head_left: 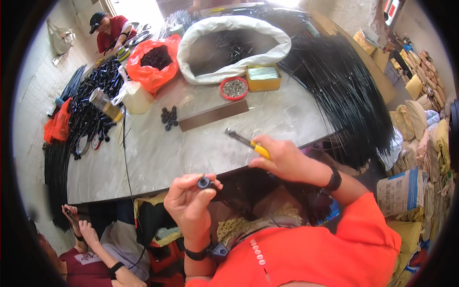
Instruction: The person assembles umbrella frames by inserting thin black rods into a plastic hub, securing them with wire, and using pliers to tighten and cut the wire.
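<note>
My left hand (189,198) is raised in front of the table's near edge, pinching a small black round plastic part (204,182) with a hole in its end. In my right hand (289,162) is a tool with a yellow handle and a narrow grey metal front (241,137); its exact kind I cannot make out. The tool points toward the far left over the tabletop, apart from the black part. Beyond it lie a brown flat bar (213,115) and a small cluster of black plastic parts (169,118).
A large white sack (282,45) of black parts, a red bowl (234,89) of small metal pieces and a yellow box (264,84) stand farther back. Long black rods (344,81) fan out at right. Black parts (98,81) pile up at left. Co-workers sit nearby.
</note>
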A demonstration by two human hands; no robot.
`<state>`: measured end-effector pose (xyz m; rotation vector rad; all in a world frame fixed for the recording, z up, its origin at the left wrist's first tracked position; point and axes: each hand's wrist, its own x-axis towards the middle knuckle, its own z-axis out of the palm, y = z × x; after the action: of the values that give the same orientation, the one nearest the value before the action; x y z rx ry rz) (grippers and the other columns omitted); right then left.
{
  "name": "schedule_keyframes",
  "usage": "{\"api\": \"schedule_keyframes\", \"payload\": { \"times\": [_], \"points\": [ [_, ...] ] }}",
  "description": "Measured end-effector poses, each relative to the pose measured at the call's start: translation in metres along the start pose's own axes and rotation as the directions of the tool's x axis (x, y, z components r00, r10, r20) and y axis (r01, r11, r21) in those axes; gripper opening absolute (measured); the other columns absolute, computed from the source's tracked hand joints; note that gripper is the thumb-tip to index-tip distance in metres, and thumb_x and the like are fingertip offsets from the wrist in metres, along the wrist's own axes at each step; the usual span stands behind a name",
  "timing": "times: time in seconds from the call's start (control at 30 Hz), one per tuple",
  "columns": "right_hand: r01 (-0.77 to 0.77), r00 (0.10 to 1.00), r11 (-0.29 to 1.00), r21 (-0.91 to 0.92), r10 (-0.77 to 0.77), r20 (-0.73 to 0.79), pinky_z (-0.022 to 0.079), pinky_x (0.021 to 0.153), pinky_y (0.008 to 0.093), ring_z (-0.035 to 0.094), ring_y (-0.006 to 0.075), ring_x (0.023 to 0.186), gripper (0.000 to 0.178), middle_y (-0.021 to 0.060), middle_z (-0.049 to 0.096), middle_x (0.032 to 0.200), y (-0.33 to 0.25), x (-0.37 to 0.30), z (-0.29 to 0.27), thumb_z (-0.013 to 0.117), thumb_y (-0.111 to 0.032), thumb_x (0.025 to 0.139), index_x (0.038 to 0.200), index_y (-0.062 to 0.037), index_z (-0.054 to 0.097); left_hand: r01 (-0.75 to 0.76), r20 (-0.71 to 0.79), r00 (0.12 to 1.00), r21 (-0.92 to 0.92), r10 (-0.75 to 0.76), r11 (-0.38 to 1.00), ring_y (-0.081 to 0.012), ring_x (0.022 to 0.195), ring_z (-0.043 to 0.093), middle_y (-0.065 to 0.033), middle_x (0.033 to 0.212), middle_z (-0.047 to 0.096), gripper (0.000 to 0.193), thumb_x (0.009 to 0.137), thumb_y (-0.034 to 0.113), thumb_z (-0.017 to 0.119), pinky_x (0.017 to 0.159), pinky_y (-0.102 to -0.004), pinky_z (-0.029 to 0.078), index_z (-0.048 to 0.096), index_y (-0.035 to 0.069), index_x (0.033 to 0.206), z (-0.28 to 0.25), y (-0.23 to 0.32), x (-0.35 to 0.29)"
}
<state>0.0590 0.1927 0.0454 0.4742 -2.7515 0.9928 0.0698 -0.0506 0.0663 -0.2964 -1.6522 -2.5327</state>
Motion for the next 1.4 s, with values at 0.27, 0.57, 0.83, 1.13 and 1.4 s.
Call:
{"api": "schedule_keyframes", "payload": {
  "times": [0.27,0.57,0.83,1.13,1.4],
  "points": [
    [-0.066,0.992,0.809,-0.585,-0.009,-0.125,0.049,0.072,0.0418,0.063,0.0308,0.084,0.04,0.0135,0.06,0.09,0.084,0.026,-0.013,0.069,-0.04,0.086,0.098,-0.0028,0.062,-0.071,0.032,0.997,-0.036,0.072,0.997,-0.0242,0.08,0.067,-0.0184,0.098,0.066,0.031,0.084,0.01,0.077,0.073,-0.0393,0.059,0.06,-0.002,0.107,-0.013,-0.01,0.007],
    [0.043,0.995,0.849,-0.527,-0.082,-0.052,0.049,0.073,0.0431,0.062,0.0315,0.085,0.025,0.012,0.061,0.091,0.087,0.071,-0.022,0.068,-0.029,0.086,0.093,-0.0059,0.062,-0.058,0.037,0.998,-0.025,0.059,0.998,-0.0252,0.081,0.067,-0.0183,0.099,0.065,0.034,0.085,0.013,0.078,0.072,-0.0398,0.059,0.06,-0.002,0.108,-0.02,-0.016,0.015],
    [0.248,0.956,0.649,-0.719,-0.283,0.074,0.049,0.075,0.04,0.064,0.0263,0.088,0.003,0.0067,0.065,0.087,0.104,0.172,-0.008,0.065,-0.01,0.076,0.08,-0.0088,0.065,-0.035,0.044,0.998,-0.034,0.037,0.999,-0.0263,0.081,0.067,-0.0187,0.098,0.066,0.033,0.085,0.012,0.077,0.073,-0.0417,0.058,0.06,-0.002,0.109,-0.02,-0.01,0.013],
    [0.25,0.965,0.544,-0.801,-0.205,0.161,0.045,0.082,0.0392,0.062,0.0255,0.095,0.009,0.0058,0.068,0.089,0.121,0.202,0.012,0.068,-0.011,0.075,0.084,-0.0122,0.07,-0.046,0.073,0.996,-0.025,0.048,0.999,-0.0269,0.082,0.067,-0.0189,0.097,0.066,0.031,0.085,0.009,0.076,0.074,-0.0427,0.058,0.06,-0.002,0.109,-0.023,-0.008,0.011],
    [0.012,0.999,0.998,0.054,-0.014,0.039,0.049,0.066,0.0304,0.065,0.0164,0.081,0.011,0.0036,0.069,0.084,0.097,0.189,-0.006,0.066,-0.016,0.089,0.085,-0.0064,0.067,-0.031,0.06,0.998,-0.072,0.035,0.997,-0.0269,0.083,0.067,-0.0192,0.097,0.066,0.028,0.085,0.004,0.073,0.076,-0.0427,0.058,0.06,-0.003,0.108,-0.019,-0.003,0.004]
  ]
}}
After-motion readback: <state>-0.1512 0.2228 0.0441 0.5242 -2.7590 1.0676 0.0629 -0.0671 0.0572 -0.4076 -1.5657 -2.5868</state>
